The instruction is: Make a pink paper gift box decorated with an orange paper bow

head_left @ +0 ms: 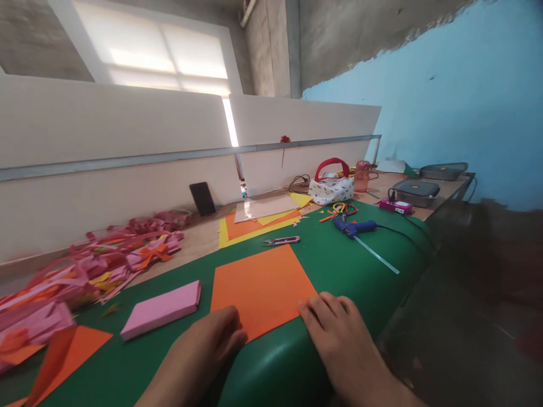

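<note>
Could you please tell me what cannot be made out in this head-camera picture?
- Left hand: its fingertips are tucked out of sight at the near edge of the orange sheet.
- Paper scraps: blurred and cut off by the left edge.
- Lidded containers: lids hide the contents.
- Dark phone: too small to read.

Green-covered table (348,265); orange sheet (261,288), pink pad (161,310), glue gun (353,227), snips (280,241)

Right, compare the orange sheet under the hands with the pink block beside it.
The orange sheet is one thin, flat sheet; the pink block is thick, like a stack. The sheet is larger and squarish, the block narrower. Left hand and right hand touch the sheet only. Both lie on the green mat.
</note>
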`<state>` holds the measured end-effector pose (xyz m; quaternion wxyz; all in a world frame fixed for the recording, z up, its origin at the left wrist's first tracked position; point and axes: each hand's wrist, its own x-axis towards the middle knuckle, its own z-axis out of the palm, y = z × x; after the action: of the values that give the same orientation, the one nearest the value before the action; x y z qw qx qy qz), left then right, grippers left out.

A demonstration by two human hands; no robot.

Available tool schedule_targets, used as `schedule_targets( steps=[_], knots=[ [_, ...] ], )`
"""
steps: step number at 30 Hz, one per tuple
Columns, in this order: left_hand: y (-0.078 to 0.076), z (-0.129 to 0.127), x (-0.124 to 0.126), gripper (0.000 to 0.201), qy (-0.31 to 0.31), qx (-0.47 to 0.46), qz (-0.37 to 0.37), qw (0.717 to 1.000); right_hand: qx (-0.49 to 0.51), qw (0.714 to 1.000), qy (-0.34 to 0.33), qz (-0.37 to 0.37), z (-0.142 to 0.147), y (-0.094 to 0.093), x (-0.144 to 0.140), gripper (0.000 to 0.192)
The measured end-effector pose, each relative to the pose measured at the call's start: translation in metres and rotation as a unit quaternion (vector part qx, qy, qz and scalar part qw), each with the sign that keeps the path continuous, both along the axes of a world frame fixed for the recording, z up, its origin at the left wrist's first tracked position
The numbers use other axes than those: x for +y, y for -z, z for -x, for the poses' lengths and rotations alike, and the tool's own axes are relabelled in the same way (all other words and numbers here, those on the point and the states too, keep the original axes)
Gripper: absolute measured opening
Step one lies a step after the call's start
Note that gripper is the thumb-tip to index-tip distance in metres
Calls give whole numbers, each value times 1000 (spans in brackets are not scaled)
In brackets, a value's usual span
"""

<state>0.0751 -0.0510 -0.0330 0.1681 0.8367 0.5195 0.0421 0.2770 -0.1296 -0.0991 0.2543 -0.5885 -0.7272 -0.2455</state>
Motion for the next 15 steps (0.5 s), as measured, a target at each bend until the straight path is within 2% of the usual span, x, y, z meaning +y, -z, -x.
schedule_targets(
  steps=[8, 10, 13, 15],
  knots=[
    [-2, 1, 0, 18, -16, 23, 19, 999, 60, 998, -13, 3, -13, 7, -9, 34],
    [-5, -6, -6, 15, -32, 61, -22, 997, 66, 997, -24, 1, -12, 7, -10, 33],
    [-6, -24, -23, 16, -39, 119, -158, 979, 49, 998, -26, -16, -12, 9, -9, 31],
    [-1, -38, -37, 21, -32, 119, -192, 974, 34, 998, -35, -27, -13, 13, -6, 30]
  ],
)
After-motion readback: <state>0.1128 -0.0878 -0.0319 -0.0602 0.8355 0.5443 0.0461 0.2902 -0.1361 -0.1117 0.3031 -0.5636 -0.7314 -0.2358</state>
